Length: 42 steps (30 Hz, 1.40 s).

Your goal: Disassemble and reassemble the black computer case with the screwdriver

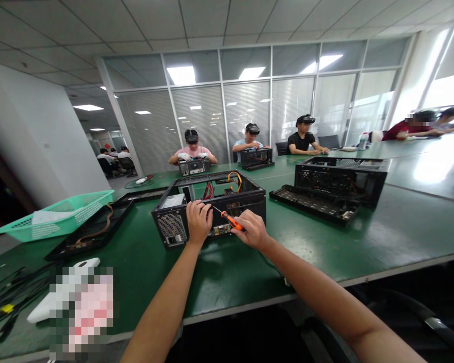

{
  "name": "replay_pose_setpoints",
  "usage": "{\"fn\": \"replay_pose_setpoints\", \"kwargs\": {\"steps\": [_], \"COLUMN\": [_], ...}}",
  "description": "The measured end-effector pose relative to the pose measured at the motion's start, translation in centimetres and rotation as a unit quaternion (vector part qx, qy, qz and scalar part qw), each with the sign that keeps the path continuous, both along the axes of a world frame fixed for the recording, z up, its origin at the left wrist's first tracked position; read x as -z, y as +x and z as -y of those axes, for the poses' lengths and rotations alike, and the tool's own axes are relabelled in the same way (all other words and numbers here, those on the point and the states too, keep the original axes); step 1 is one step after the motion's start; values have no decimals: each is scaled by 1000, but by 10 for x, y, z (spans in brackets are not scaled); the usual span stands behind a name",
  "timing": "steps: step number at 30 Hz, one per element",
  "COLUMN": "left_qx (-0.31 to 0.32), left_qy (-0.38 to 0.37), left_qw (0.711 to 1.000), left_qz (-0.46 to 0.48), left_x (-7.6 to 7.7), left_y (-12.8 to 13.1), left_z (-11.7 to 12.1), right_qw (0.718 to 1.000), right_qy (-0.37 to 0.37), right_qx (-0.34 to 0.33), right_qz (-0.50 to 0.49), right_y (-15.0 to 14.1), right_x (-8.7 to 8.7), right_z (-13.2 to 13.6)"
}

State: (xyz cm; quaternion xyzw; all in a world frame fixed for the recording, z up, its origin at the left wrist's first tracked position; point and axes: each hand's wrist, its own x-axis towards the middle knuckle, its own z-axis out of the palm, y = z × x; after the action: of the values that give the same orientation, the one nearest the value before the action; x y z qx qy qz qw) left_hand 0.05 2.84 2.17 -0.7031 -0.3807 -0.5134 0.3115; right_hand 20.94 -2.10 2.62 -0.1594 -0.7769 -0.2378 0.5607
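Note:
An opened black computer case [255,204] lies on the green table, its rear panel towards me. Inside it show a silver power supply [173,200], red wires [209,190] and an orange-yellow cable [237,177]. My left hand [199,219] is closed on the upper rear edge of the case, beside the power supply; its fingertips are partly hidden. In my right hand [251,229] is an orange and black screwdriver [230,220], its shaft slanting up and left to the rear panel near my left fingers. Where its tip sits is too small to tell.
A green plastic basket [56,224] and a removed black panel [94,229] lie to the left. Black cables [13,297] and a white object [66,287] are nearer. Another opened case [340,176] stands at right. Co-workers [194,148] sit across the table.

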Motion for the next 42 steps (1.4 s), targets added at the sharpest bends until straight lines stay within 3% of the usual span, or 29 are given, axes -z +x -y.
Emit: {"fn": "replay_pose_setpoints", "kwargs": {"steps": [13,33,42], "left_qx": [-4,-29,-29], "left_qy": [-2,0,1], "left_qw": [1000,999,999], "left_qz": [-11,-28,-26], "left_x": [-1,0,-3], "left_y": [-2,-3,-2], "left_z": [2,2,4], "right_qw": [997,998,998], "right_qy": [21,16,25], "right_qx": [14,-8,16], "right_qz": [68,65,51], "right_y": [-6,-4,-4], "right_x": [3,2,0], "right_z": [6,4,5]}}
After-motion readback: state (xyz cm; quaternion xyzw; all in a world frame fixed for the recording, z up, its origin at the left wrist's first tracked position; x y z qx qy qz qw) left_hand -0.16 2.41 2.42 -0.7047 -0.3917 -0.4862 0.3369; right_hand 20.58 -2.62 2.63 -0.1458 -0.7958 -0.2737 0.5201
